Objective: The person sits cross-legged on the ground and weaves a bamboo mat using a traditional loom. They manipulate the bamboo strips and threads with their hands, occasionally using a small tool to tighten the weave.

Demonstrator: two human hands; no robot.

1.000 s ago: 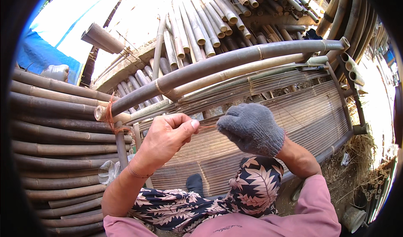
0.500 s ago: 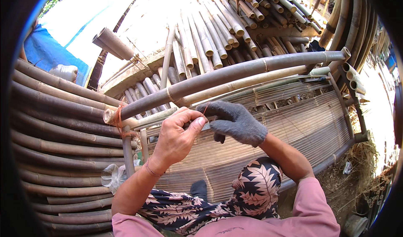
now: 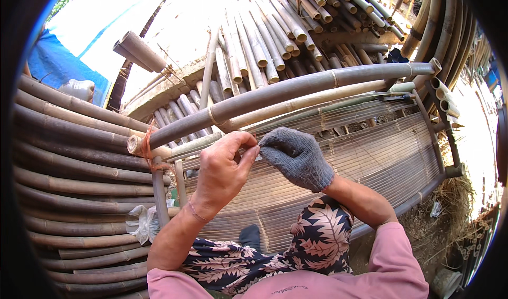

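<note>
The slatted bamboo bench (image 3: 370,146) bears a foot (image 3: 250,236).

Head camera: on my head, the left of a side-by-side pair, looking down and forward.
Dial centre: my left hand (image 3: 225,159) and right hand (image 3: 299,159), near.
Pink shirt (image 3: 338,286): close below, six o'clock.
Bamboo poles (image 3: 260,47): farther off, twelve.
Fisheye span: stacked bamboo (image 3: 74,162) at nine to straw (image 3: 456,198) past three.

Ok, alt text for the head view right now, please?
A bare left hand and a grey-gloved right hand meet above a slatted bamboo frame. Orange strands wrap its left corner; bamboo poles lie stacked beyond.
</note>
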